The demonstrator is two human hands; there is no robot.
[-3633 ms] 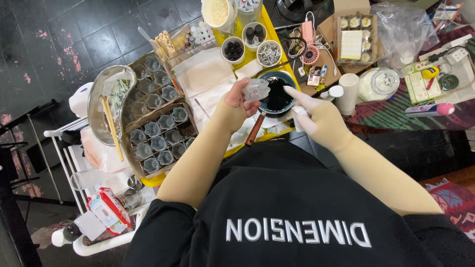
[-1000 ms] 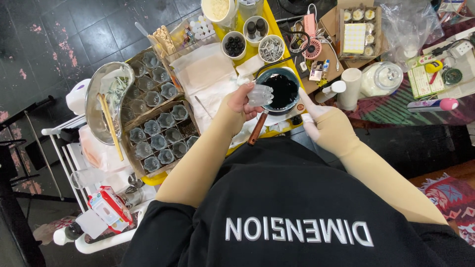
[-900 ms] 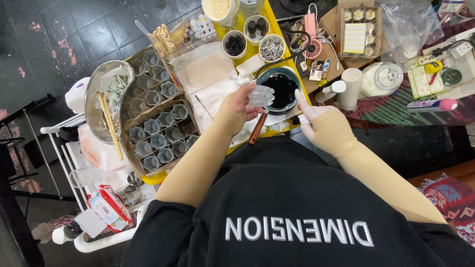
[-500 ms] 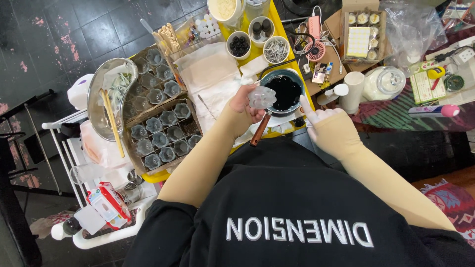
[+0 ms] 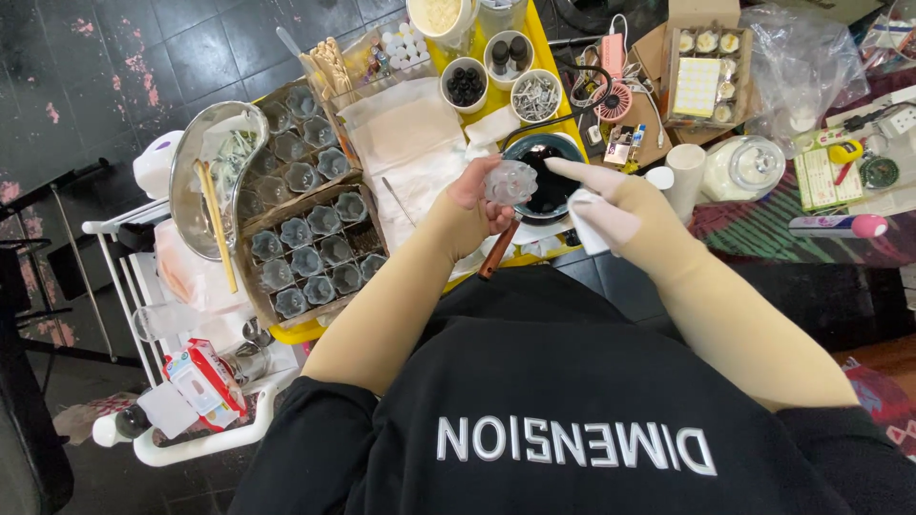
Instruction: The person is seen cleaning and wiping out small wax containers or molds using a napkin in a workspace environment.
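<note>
Clear cup (image 5: 511, 181) in left grip (image 5: 474, 195) (fingers around).

cream bowl (image 5: 441, 13) cut by top edge, dark bowl (image 5: 544, 176) partly hidden

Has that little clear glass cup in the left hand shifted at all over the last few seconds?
No. The clear cup stays at the dark bowl's left rim.

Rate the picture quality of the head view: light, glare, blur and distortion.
Head view: even, soft light with weak shadows; mild glare on the metal bowl and the clear plastic bag; left hand, small clear glass and right hand reasonably sharp; wide-angle bending towards the edges.
</note>
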